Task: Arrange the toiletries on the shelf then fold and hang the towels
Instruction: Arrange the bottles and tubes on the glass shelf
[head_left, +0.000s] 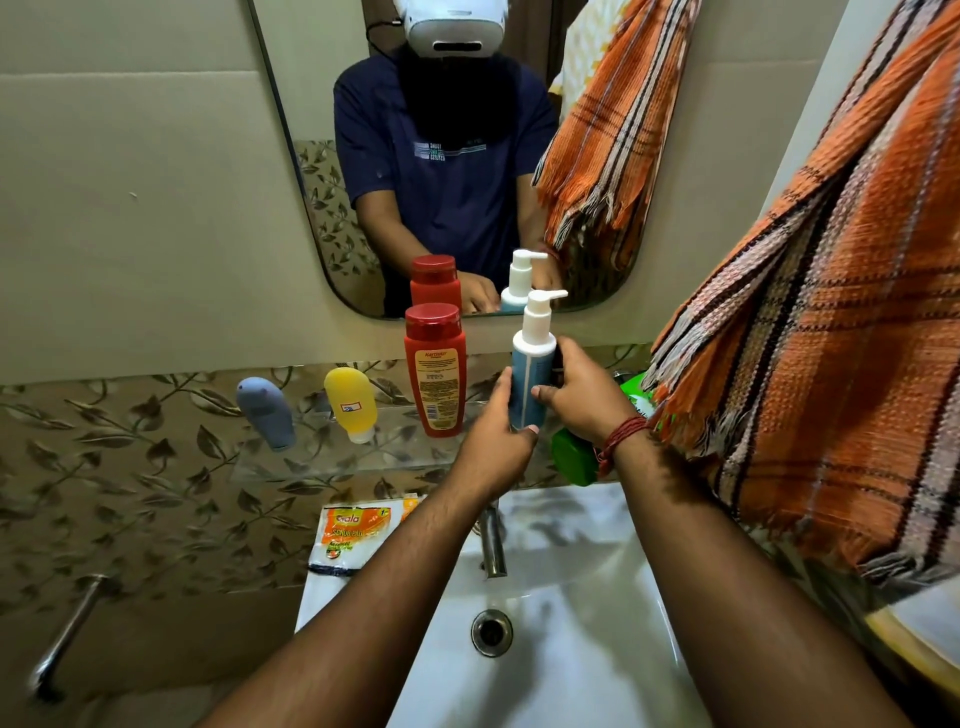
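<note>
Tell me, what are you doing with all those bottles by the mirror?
A person is tidying a glass shelf above the sink. Both hands hold the blue pump bottle upright: the left hand near its base, the right hand around its side. A red bottle, a yellow bottle and a grey bottle already stand on the shelf. An orange striped towel hangs on the right, not yet folded.

On my feed both forearms are bare, a red braided thread band (621, 435) circles the right wrist, and the mirror reflects a short-sleeved navy T-shirt (441, 192) and white head-mounted camera unit (451, 26).
</note>
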